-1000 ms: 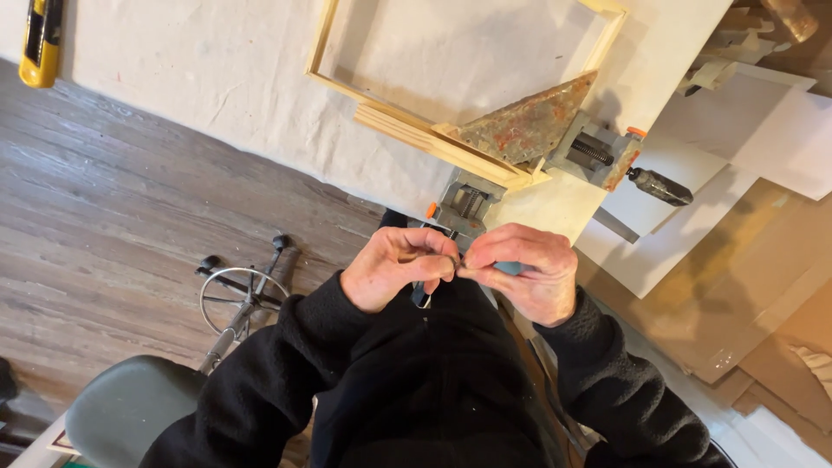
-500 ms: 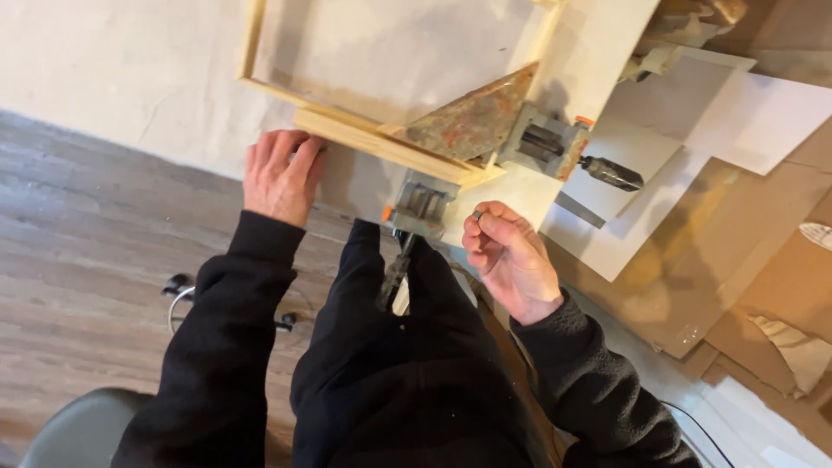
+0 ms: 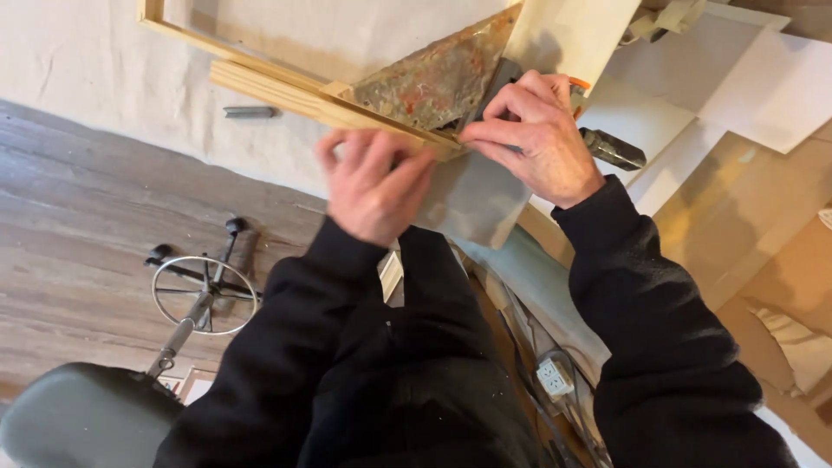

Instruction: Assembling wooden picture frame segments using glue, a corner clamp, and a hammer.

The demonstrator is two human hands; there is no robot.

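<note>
A pale wooden frame (image 3: 286, 91) lies on the cloth-covered table (image 3: 104, 61). A rusty triangular metal plate (image 3: 433, 78) sits in its near corner. My right hand (image 3: 537, 130) is closed over a clamp at that corner, fingertips pinching by the end of the wooden strip. The clamp's dark handle (image 3: 614, 149) sticks out to the right of the hand. My left hand (image 3: 373, 186) is motion-blurred just below the strip with its fingers spread, fingertips at the wood's edge and nothing in it.
A short metal rod (image 3: 250, 112) lies on the cloth left of the frame. White boards (image 3: 659, 130) and cardboard (image 3: 763, 225) cover the right side. On the wood floor below stand a green stool seat (image 3: 78, 425), its ring base (image 3: 205, 295) and a power strip (image 3: 552, 377).
My left hand has slid right along the wooden strip toward the corner. My right hand has risen from in front of my body onto the clamp. The view has moved closer.
</note>
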